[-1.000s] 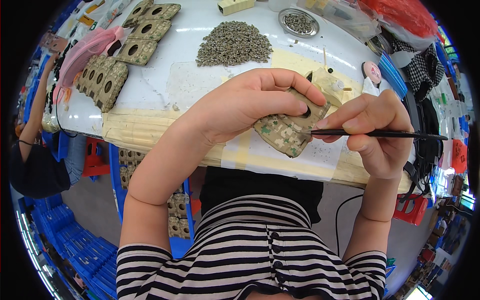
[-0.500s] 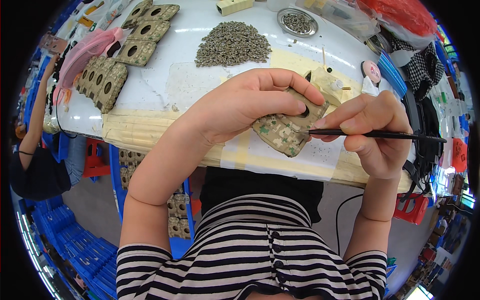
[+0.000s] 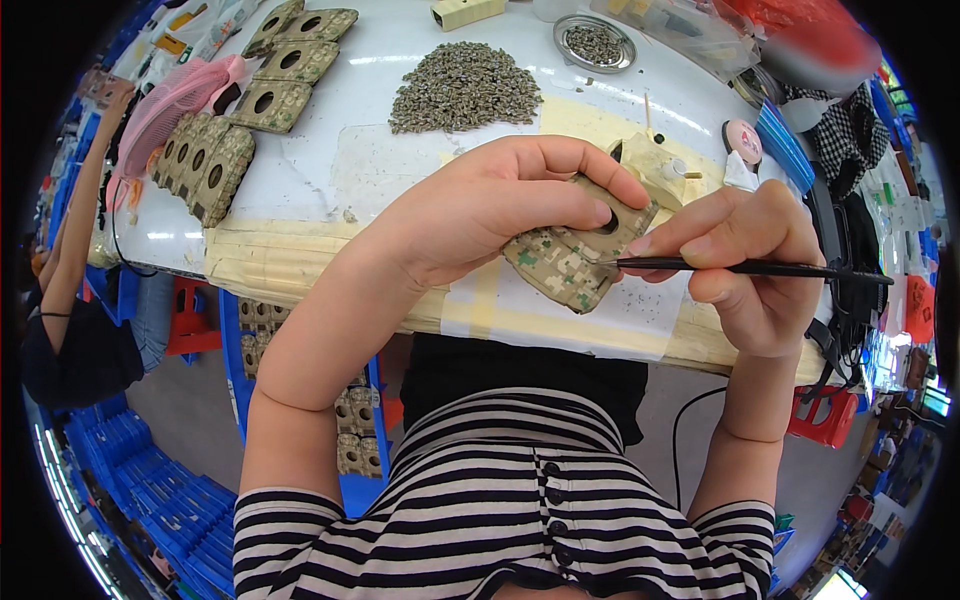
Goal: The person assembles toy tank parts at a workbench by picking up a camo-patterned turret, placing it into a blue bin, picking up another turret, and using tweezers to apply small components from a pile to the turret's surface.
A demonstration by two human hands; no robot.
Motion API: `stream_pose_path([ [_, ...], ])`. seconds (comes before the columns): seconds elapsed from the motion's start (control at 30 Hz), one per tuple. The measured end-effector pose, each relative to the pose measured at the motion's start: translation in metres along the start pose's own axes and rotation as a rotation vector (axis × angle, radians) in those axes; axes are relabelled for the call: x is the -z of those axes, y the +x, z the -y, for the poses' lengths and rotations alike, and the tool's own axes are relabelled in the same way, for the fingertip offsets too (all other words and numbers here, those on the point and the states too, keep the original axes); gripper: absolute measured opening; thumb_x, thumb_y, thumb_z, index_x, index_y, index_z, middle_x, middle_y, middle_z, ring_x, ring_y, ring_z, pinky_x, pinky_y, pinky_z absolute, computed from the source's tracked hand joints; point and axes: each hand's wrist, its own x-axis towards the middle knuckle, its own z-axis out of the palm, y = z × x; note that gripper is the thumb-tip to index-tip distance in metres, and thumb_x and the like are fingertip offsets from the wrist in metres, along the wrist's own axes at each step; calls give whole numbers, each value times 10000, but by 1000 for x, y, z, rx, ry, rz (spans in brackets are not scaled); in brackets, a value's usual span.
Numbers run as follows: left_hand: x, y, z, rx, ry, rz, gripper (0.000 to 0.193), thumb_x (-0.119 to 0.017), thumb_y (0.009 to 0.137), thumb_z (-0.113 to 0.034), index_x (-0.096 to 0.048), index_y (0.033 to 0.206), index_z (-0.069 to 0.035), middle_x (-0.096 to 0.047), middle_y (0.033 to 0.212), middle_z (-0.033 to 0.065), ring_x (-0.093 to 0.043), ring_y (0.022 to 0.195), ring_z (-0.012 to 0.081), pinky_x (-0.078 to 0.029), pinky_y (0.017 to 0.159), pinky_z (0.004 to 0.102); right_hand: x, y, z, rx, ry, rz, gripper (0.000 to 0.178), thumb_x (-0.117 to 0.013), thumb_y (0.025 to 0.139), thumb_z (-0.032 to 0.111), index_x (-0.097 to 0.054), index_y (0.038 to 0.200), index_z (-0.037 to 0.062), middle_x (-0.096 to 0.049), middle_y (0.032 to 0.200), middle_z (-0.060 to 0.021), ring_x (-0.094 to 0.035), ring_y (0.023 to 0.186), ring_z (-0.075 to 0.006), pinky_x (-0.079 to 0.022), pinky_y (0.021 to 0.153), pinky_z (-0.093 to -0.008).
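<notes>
My left hand (image 3: pixel 520 200) is closed round a small camouflage-patterned piece (image 3: pixel 562 268), flat and rounded with a dark round hole near my thumb. It is held tilted above the near edge of the table. In a pinch of thumb and fingers, my right hand (image 3: pixel 755 255) holds a slim black brush (image 3: pixel 780 269) almost level. The fine tip of the brush meets the patterned face of the piece, just below the hole. My left fingers hide part of the piece's upper edge.
Beyond my hands lies a heap of small greenish-brown parts (image 3: pixel 465 90). A round metal dish (image 3: pixel 594 45) holds more of them. Rows of camouflage pieces (image 3: pixel 204 165) stand at the left beside a pink fan (image 3: pixel 165 110). A cream holder (image 3: pixel 655 165) sits past my right hand. Another person's arm (image 3: pixel 75 230) shows far left.
My hands, the brush and the camouflage piece look almost unmoved. At the far left the other person's arm and body have shifted slightly.
</notes>
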Motion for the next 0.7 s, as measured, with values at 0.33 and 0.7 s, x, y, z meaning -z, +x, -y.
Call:
stream_pose_path([
  [0.33,0,0,0,-4,19,4,296,-548,861,-80,-571,1137,24,-661,984,80,-637,857,83,-509,755,200,0,-1,-1,5,23,-9,301,-688,848,221,-509,883,-19,-633,848,-259,-681,750,-298,-585,627,-327],
  [0.7,0,-1,0,-4,25,2,294,-554,865,-87,-573,1139,18,-658,989,73,-632,862,76,-505,759,198,-2,0,-1,4,14,-19,303,-695,843,224,-513,875,-16,-637,840,-259,-681,747,-293,-583,629,-325],
])
